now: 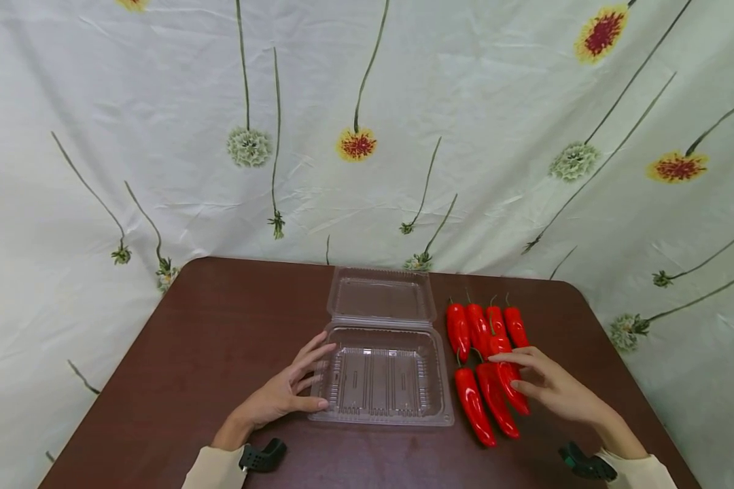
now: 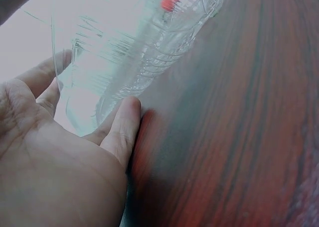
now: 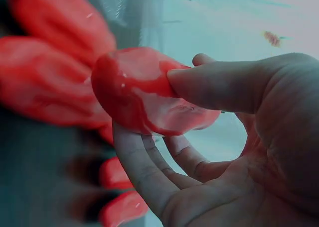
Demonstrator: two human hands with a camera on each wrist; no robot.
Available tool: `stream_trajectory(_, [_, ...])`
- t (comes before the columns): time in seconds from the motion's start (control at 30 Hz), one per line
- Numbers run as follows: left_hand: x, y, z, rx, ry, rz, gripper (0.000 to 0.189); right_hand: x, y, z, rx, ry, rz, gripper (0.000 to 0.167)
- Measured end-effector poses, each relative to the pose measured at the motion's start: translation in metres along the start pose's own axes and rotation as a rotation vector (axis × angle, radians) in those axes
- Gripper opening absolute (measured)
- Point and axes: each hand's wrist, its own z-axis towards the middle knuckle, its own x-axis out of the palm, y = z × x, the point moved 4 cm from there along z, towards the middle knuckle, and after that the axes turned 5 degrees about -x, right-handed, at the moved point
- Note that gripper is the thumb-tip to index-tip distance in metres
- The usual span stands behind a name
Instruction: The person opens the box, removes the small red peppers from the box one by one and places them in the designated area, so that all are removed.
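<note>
A clear plastic clamshell container lies open on the table, its lid folded back. Along its left side rests my left hand, fingers spread and touching the rim; the left wrist view shows the thumb near its lower wall. To the right are several glossy red chili peppers with green stems. My right hand pinches one red chili pepper between thumb and fingers, over the others. That hand partly hides the pepper in the head view.
The dark brown wooden table has rounded far corners. Behind it hangs a white floral cloth. The peppers lie in two rough rows close beside the container's right edge.
</note>
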Motion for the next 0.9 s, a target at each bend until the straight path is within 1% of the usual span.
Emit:
stream_trajectory(0.1, [0.0, 0.0, 0.001, -0.004, -0.001, -0.001, 0.087, 0.001, -0.007, -0.011, 0.027, 0.004, -0.004, 0.047])
stream_trajectory(0.23, [0.0, 0.0, 0.001, -0.009, -0.003, 0.003, 0.088, 0.004, -0.015, -0.022, 0.079, 0.026, 0.042, 0.055])
stream_trajectory(0.33, [0.0, 0.001, 0.001, -0.009, -0.006, 0.012, 0.088, 0.006, -0.021, -0.027, 0.072, 0.036, 0.082, 0.058])
stream_trajectory(0.47, [0.0, 0.001, 0.001, -0.003, -0.009, 0.013, 0.087, 0.009, -0.027, -0.03, 0.022, 0.026, 0.096, 0.058])
stream_trajectory(0.53, [0.0, 0.001, 0.001, -0.001, -0.008, 0.012, 0.088, 0.011, -0.031, -0.032, 0.022, 0.029, 0.11, 0.059])
stream_trajectory(0.67, [0.0, 0.002, 0.0, -0.003, -0.012, 0.017, 0.088, 0.015, -0.037, -0.033, 0.063, 0.041, 0.145, 0.059])
stream_trajectory(0.9, [0.001, -0.002, 0.0, -0.013, -0.026, 0.025, 0.086, 0.018, -0.044, -0.033, 0.123, 0.069, 0.189, 0.058])
